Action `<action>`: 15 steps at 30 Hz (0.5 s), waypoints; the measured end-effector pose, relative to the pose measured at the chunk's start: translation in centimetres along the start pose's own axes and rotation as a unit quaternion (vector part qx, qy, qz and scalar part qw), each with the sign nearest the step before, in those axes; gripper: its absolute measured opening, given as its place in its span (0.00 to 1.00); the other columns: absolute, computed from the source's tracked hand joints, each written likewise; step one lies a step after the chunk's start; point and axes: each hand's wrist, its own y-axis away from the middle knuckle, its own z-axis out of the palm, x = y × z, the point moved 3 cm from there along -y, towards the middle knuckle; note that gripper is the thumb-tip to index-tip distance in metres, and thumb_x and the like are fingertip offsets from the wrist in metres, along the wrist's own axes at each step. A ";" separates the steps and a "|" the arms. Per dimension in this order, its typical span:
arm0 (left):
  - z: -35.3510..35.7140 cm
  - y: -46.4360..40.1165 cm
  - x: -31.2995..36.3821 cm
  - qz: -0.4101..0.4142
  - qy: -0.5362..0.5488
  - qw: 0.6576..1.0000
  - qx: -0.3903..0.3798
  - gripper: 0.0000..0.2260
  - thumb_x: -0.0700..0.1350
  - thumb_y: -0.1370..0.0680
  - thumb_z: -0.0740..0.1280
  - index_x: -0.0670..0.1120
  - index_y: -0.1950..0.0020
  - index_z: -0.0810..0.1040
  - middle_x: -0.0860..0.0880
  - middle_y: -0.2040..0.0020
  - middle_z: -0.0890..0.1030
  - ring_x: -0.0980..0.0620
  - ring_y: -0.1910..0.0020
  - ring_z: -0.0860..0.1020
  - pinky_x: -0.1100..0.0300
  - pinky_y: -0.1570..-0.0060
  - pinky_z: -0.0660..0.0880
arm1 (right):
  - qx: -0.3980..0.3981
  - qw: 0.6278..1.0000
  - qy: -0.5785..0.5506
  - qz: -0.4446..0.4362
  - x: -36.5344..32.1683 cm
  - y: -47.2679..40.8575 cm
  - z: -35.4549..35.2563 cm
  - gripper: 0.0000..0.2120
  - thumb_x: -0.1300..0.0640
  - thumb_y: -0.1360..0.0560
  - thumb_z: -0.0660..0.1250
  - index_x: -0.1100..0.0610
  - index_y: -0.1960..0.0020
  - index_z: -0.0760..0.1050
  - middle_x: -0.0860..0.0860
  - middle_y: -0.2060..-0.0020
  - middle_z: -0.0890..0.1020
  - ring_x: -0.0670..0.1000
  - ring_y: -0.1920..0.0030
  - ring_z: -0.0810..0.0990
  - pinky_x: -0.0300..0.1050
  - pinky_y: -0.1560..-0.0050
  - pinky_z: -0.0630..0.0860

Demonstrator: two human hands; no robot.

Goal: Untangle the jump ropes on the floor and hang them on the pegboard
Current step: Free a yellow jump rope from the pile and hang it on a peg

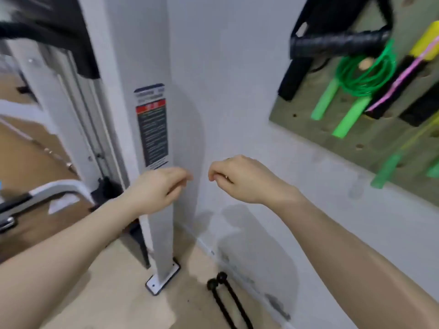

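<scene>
The pegboard is cut off by the right edge and blurred. A green jump rope hangs coiled on it, handles down. On the floor by the wall, two black knobbed handles run off the bottom edge. Left hand and right hand hover with fingers curled; whether they pinch anything is unclear.
</scene>
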 end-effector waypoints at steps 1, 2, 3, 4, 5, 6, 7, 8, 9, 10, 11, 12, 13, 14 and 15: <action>0.9 3.9 -2.2 -0.048 -0.007 0.998 -0.041 0.25 0.52 0.29 0.47 0.47 0.41 0.76 0.52 0.50 0.80 0.49 0.52 0.79 0.55 0.55 0.76 | -0.044 0.998 -0.020 -0.029 -2.5 -1.5 3.0 0.11 0.57 0.22 0.54 0.52 0.47 0.75 0.51 0.52 0.81 0.55 0.50 0.76 0.51 0.51 0.74; 1.4 8.0 -4.1 -0.098 -0.010 0.993 -0.072 0.23 0.51 0.27 0.48 0.47 0.40 0.76 0.51 0.48 0.80 0.49 0.50 0.78 0.55 0.53 0.75 | -0.092 0.993 -0.033 -0.063 -5.2 -2.8 6.0 0.11 0.57 0.22 0.54 0.52 0.48 0.75 0.52 0.52 0.81 0.56 0.51 0.76 0.52 0.50 0.74; 1.8 12.0 -5.9 -0.146 -0.008 0.984 -0.098 0.19 0.49 0.25 0.51 0.47 0.41 0.76 0.50 0.47 0.80 0.48 0.48 0.78 0.54 0.51 0.74 | -0.138 0.985 -0.040 -0.099 -8.2 -4.0 8.9 0.10 0.56 0.21 0.54 0.52 0.48 0.75 0.52 0.52 0.81 0.55 0.50 0.76 0.53 0.49 0.74; 2.0 15.9 -7.3 -0.193 -0.005 0.974 -0.121 0.16 0.46 0.24 0.54 0.47 0.41 0.76 0.48 0.46 0.79 0.46 0.47 0.77 0.54 0.50 0.73 | -0.181 0.973 -0.045 -0.135 -11.2 -4.9 11.4 0.10 0.56 0.21 0.54 0.53 0.48 0.75 0.52 0.52 0.81 0.55 0.50 0.77 0.53 0.49 0.75; 2.0 19.7 -8.5 -0.243 -0.003 0.960 -0.142 0.15 0.45 0.24 0.55 0.47 0.41 0.75 0.47 0.45 0.79 0.45 0.46 0.77 0.55 0.50 0.73 | -0.216 0.960 -0.052 -0.170 -14.3 -5.8 13.7 0.11 0.57 0.21 0.55 0.54 0.48 0.75 0.53 0.53 0.81 0.55 0.51 0.77 0.53 0.49 0.75; 2.0 23.4 -9.4 -0.295 0.000 0.942 -0.160 0.14 0.43 0.23 0.57 0.47 0.39 0.75 0.46 0.44 0.79 0.45 0.44 0.76 0.56 0.49 0.72 | -0.240 0.948 -0.057 -0.201 -17.4 -6.4 15.6 0.11 0.56 0.21 0.55 0.55 0.49 0.76 0.53 0.54 0.82 0.55 0.52 0.78 0.54 0.50 0.75; 1.8 26.9 -10.1 -0.344 0.005 0.923 -0.173 0.14 0.42 0.23 0.57 0.46 0.38 0.74 0.45 0.43 0.79 0.44 0.44 0.76 0.57 0.48 0.71 | -0.255 0.938 -0.064 -0.227 -20.4 -7.0 17.3 0.11 0.56 0.21 0.56 0.56 0.49 0.76 0.53 0.54 0.82 0.55 0.52 0.79 0.54 0.50 0.76; 1.7 30.1 -10.5 -0.386 0.013 0.905 -0.181 0.14 0.42 0.22 0.58 0.46 0.38 0.74 0.45 0.42 0.79 0.44 0.44 0.76 0.58 0.49 0.70 | -0.267 0.927 -0.067 -0.254 -23.2 -7.4 18.8 0.11 0.56 0.21 0.56 0.56 0.48 0.77 0.53 0.52 0.82 0.55 0.51 0.79 0.54 0.49 0.76; 1.5 33.2 -10.7 -0.422 0.023 0.888 -0.182 0.14 0.42 0.22 0.58 0.45 0.38 0.74 0.45 0.42 0.80 0.44 0.44 0.76 0.59 0.50 0.70 | -0.283 0.914 -0.066 -0.282 -26.0 -7.7 20.2 0.12 0.56 0.21 0.56 0.56 0.46 0.77 0.52 0.49 0.82 0.55 0.49 0.79 0.52 0.48 0.75; 1.3 36.2 -10.8 -0.455 0.038 0.872 -0.176 0.14 0.42 0.22 0.58 0.46 0.38 0.74 0.45 0.42 0.80 0.44 0.45 0.76 0.60 0.52 0.69 | -0.300 0.899 -0.058 -0.313 -28.9 -7.9 21.2 0.12 0.56 0.21 0.56 0.56 0.45 0.77 0.52 0.47 0.81 0.54 0.47 0.78 0.50 0.48 0.74; 1.1 39.0 -10.8 -0.487 0.057 0.856 -0.163 0.14 0.42 0.21 0.58 0.46 0.37 0.74 0.46 0.43 0.80 0.45 0.45 0.76 0.61 0.53 0.68 | -0.315 0.886 -0.046 -0.338 -31.5 -8.1 22.1 0.13 0.56 0.20 0.56 0.57 0.43 0.77 0.52 0.45 0.81 0.54 0.45 0.77 0.48 0.48 0.73; 0.8 41.6 -10.8 -0.517 0.075 0.840 -0.145 0.14 0.42 0.21 0.58 0.46 0.36 0.74 0.46 0.43 0.80 0.46 0.45 0.76 0.62 0.53 0.67 | -0.322 0.876 -0.039 -0.357 -33.9 -8.2 22.7 0.13 0.56 0.20 0.55 0.57 0.42 0.76 0.53 0.45 0.81 0.55 0.44 0.76 0.48 0.48 0.71; 0.5 44.0 -10.7 -0.545 0.091 0.824 -0.125 0.14 0.42 0.20 0.58 0.46 0.36 0.74 0.45 0.43 0.80 0.46 0.45 0.77 0.62 0.52 0.67 | -0.329 0.868 -0.038 -0.370 -36.2 -8.4 23.3 0.13 0.56 0.20 0.55 0.56 0.42 0.76 0.53 0.44 0.80 0.55 0.44 0.76 0.48 0.48 0.71; 0.3 46.3 -10.6 -0.572 0.106 0.807 -0.104 0.14 0.42 0.20 0.58 0.45 0.36 0.74 0.44 0.44 0.81 0.46 0.46 0.77 0.62 0.51 0.68 | -0.338 0.859 -0.037 -0.382 -38.5 -8.5 23.9 0.13 0.56 0.20 0.56 0.57 0.42 0.76 0.53 0.44 0.80 0.55 0.44 0.76 0.48 0.47 0.72; 0.1 48.3 -10.4 -0.596 0.121 0.790 -0.084 0.14 0.42 0.20 0.59 0.45 0.36 0.74 0.43 0.44 0.81 0.45 0.47 0.78 0.61 0.51 0.69 | -0.349 0.849 -0.036 -0.395 -40.5 -8.7 24.5 0.13 0.56 0.21 0.56 0.57 0.42 0.76 0.54 0.45 0.80 0.55 0.44 0.76 0.48 0.46 0.72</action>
